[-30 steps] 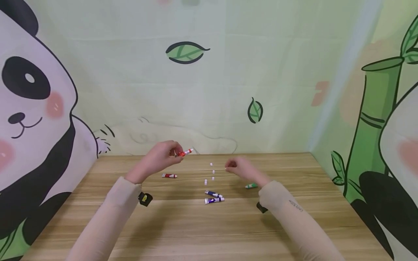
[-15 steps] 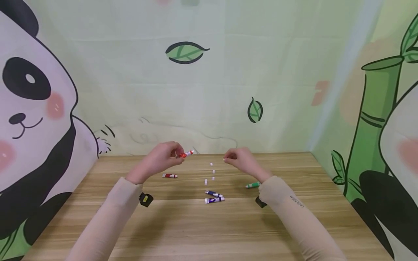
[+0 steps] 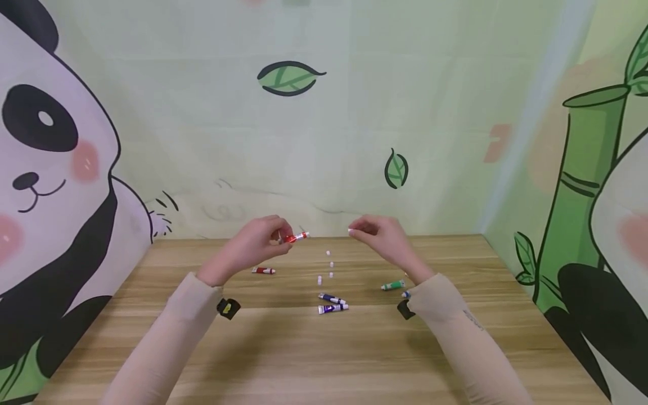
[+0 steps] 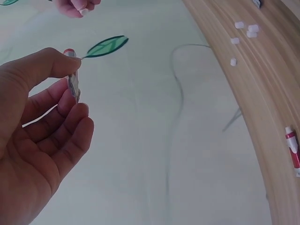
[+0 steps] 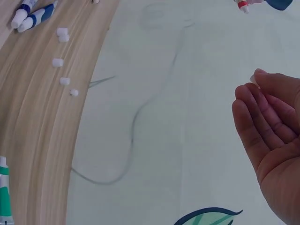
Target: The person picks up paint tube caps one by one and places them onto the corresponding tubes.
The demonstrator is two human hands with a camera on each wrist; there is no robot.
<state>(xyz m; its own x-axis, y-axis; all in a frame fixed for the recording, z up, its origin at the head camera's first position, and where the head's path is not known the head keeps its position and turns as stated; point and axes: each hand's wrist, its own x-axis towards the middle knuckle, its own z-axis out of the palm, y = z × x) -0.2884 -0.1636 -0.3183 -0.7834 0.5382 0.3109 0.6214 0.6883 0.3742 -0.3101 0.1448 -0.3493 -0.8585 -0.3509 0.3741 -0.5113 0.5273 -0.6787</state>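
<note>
right wrist view, unlike left, shows green tube (image 5: pixel 4 199); left hand (image 3: pixel 253 244) pinches orange-red tube (image 3: pixel 300 236), right hand (image 3: pixel 387 239) small white piece (image 4: pixel 84 11).

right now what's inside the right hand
In the right hand, a small white piece pokes out between thumb and fingers; the visible palm shows nothing else. The rest of the piece is covered by thumb and fingers.

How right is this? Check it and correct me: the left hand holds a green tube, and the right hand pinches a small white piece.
One thing is wrong: the left hand holds a red-and-white tube, not a green one, as the head view shows; the green tube lies on the table. The right hand does pinch a small white piece.
</note>
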